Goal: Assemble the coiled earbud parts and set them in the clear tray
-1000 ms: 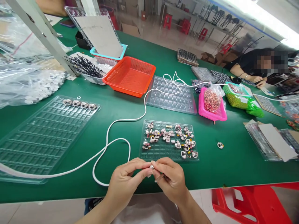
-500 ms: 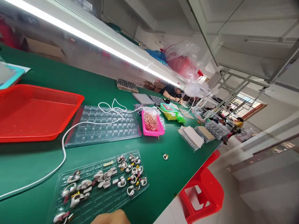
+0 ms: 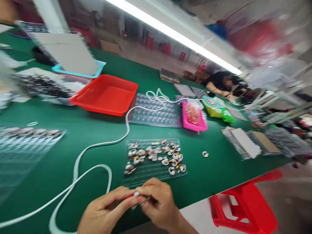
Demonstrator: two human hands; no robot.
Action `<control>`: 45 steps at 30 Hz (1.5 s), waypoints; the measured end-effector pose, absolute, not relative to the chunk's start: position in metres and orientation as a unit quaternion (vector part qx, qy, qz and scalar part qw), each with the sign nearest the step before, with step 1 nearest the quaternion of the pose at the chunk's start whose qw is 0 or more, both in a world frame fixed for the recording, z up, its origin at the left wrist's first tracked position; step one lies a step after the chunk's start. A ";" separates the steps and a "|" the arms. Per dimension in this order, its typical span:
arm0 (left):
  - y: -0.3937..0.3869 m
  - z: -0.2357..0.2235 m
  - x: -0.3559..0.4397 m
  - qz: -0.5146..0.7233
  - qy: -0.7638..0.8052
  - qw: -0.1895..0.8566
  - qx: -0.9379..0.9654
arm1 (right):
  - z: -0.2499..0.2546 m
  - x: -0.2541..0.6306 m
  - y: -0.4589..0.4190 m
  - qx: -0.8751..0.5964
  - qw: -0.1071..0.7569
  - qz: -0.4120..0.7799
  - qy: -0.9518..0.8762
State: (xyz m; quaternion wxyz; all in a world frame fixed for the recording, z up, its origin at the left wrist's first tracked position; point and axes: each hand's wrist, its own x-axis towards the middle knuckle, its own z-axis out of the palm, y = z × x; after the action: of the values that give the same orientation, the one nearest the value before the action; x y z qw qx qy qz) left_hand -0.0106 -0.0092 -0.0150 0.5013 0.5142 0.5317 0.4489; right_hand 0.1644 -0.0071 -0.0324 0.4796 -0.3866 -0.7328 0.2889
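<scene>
One green table (image 3: 97, 128) runs beneath both hands, which meet fingertip to fingertip by the near side of the clear tray (image 3: 156, 176). The left hand (image 3: 107, 208) points inward, thumb and forefinger pinching a small silvery piece (image 3: 136, 194). It sits between both hands' tips; the right hand (image 3: 158, 201) curls around a thin dark strip (image 3: 146, 199), blurred.

A small, rounded, shiny silvery piece (image 3: 136, 194), partly hidden, is pinched just off the near edge of a clear plastic compartmented tray (image 3: 149, 170); a thin, dark, rod-like tool (image 3: 146, 199), blurred, slants beside that edge too.
</scene>
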 end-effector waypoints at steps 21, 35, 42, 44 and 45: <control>-0.018 -0.001 -0.002 0.525 0.442 0.513 0.515 | -0.049 0.163 -0.025 -0.378 0.564 0.480 -0.556; -0.020 -0.005 0.000 0.554 0.413 0.407 0.597 | -0.057 0.163 -0.026 -0.401 0.576 0.471 -0.535; -0.020 -0.004 0.001 0.567 0.415 0.403 0.586 | -0.055 0.160 -0.026 -0.420 0.578 0.469 -0.520; -0.020 -0.004 0.002 0.568 0.417 0.401 0.586 | -0.055 0.159 -0.025 -0.428 0.576 0.477 -0.506; -0.020 -0.004 0.002 0.569 0.418 0.398 0.585 | -0.056 0.159 -0.025 -0.431 0.574 0.484 -0.500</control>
State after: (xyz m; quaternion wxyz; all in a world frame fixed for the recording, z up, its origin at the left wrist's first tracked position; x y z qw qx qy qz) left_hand 0.0018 -0.0198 -0.0044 0.3984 0.5853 0.4185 0.5689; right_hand 0.1593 -0.0248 -0.0557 0.5743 -0.4314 -0.5001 0.4837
